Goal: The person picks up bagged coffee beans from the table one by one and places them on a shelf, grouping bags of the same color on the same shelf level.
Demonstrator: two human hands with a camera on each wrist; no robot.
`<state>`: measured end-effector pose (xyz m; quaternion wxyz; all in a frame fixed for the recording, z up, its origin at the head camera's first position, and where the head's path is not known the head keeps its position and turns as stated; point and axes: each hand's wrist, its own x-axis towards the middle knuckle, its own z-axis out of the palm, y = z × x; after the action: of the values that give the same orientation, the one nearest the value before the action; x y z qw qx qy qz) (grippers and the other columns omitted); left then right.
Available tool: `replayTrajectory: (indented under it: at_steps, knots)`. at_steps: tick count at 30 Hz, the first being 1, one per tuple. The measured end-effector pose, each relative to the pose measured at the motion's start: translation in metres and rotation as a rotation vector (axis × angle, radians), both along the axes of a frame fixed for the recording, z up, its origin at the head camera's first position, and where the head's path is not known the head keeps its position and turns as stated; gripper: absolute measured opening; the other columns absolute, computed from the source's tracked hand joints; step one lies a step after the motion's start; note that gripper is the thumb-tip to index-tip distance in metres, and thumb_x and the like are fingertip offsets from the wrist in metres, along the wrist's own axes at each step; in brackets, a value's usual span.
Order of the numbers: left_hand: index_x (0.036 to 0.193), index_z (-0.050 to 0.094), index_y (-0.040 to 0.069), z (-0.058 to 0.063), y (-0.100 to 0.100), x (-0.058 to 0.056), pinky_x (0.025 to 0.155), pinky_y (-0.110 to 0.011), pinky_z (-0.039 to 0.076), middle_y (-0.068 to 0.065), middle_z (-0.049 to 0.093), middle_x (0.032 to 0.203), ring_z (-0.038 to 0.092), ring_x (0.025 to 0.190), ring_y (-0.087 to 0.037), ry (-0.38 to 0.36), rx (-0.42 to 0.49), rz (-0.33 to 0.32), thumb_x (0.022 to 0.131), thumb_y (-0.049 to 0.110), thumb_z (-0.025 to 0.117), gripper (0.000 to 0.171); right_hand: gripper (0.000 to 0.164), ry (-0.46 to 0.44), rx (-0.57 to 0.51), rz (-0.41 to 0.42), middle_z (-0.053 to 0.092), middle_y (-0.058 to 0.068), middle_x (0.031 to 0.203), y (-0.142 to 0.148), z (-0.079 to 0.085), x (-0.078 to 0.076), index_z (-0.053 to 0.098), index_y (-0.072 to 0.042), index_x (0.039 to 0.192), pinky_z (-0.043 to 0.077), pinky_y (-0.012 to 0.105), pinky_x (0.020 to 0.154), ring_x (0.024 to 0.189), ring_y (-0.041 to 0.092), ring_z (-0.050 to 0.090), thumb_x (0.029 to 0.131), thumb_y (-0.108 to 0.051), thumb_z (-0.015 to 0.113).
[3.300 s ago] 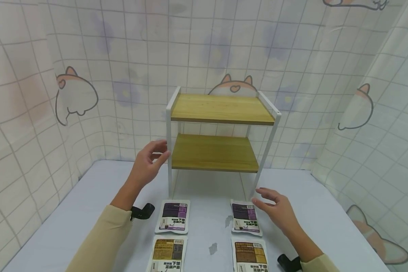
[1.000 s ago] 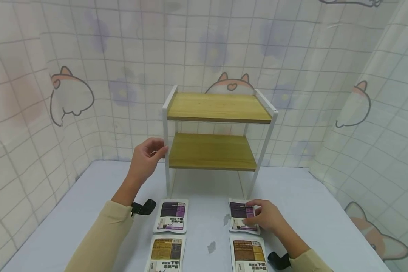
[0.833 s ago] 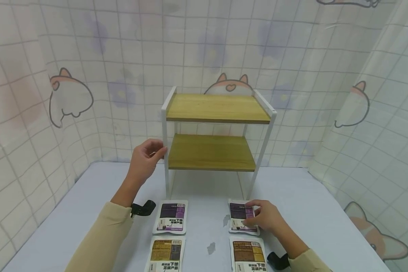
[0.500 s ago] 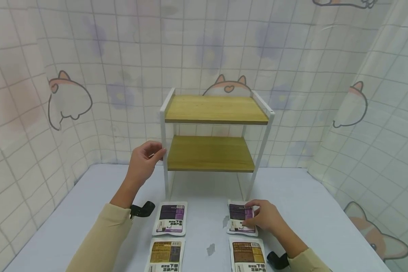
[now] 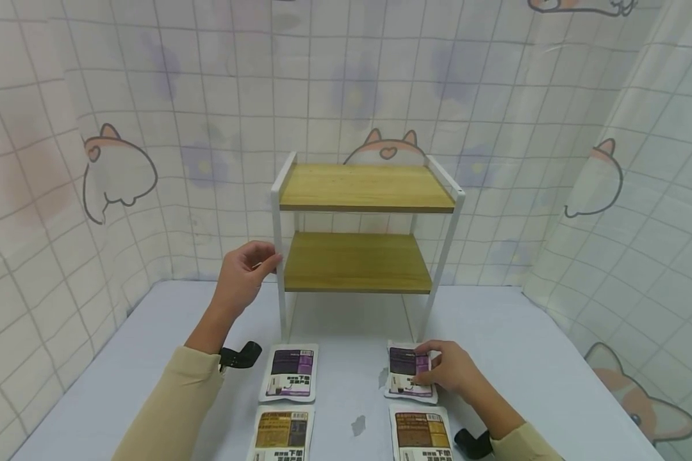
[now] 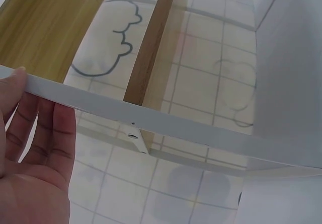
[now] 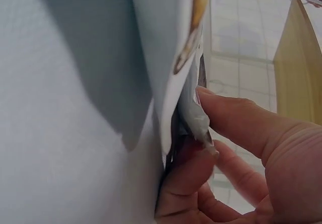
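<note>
A small two-tier shelf (image 5: 357, 266) with white posts and yellowish wooden boards stands at the back of the table. My left hand (image 5: 242, 275) grips its left front post (image 6: 105, 102), thumb on one side and fingers curled behind, as the left wrist view shows. At the front right, a flat pouch with a purple label (image 5: 402, 365) lies face up near the shelf's foot. My right hand (image 5: 450, 368) pinches this pouch by its right edge; the right wrist view shows the thumb (image 7: 241, 116) on top and a finger underneath. Nothing lies on either board.
Another purple-label pouch (image 5: 291, 371) lies front left. Nearer me are a yellow-label pouch (image 5: 280, 429) on the left and a brown-label pouch (image 5: 421, 432) on the right. Grey patches (image 5: 359, 425) mark the white table. Grid-patterned curtains (image 5: 219, 96) surround it.
My right hand has moved left and down from beside the shelf's right foot onto the purple pouch, pinching its edge. My left hand has closed around the left post. The last half second shows little movement.
</note>
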<state>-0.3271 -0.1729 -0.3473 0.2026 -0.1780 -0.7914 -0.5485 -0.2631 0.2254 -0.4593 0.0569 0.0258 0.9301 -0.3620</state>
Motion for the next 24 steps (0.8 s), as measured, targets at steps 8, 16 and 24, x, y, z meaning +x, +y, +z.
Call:
replayTrajectory:
  at_steps: [8,16,24]
  knots:
    - [0.115,0.069,0.004,0.0017,0.0009,-0.0001,0.082,-0.017,0.055,-0.009,0.071,0.105,0.066,0.089,-0.012,0.013,-0.006,-0.005,0.099,0.026,0.070,0.028,0.055,0.003,-0.055,0.002,0.060,0.008,0.089,0.0004,0.0008,-0.0002,0.071,-0.012,0.120,0.044,0.031,0.062,0.080,0.021,0.054,0.070,-0.013,0.094]
    - [0.115,0.069,0.003,0.0011,0.0006,-0.0006,0.083,-0.017,0.055,-0.010,0.071,0.105,0.067,0.089,-0.012,0.009,-0.003,-0.014,0.099,0.026,0.070,0.028,0.050,-0.028,-0.121,-0.009,0.062,0.011,0.094,0.0015,0.0009,-0.0011,0.073,-0.012,0.118,0.046,0.031,0.064,0.087,0.023,0.056,0.072,-0.010,0.091]
    - [0.113,0.069,0.005,0.0006,0.0002,-0.0014,0.084,-0.016,0.055,-0.009,0.071,0.103,0.067,0.089,-0.012,0.001,-0.012,-0.001,0.099,0.026,0.070,0.025,0.052,-0.058,-0.181,-0.007,0.065,0.013,0.102,0.0018,0.0005,-0.0025,0.072,-0.012,0.119,0.050,0.032,0.070,0.092,0.025,0.059,0.072,-0.013,0.092]
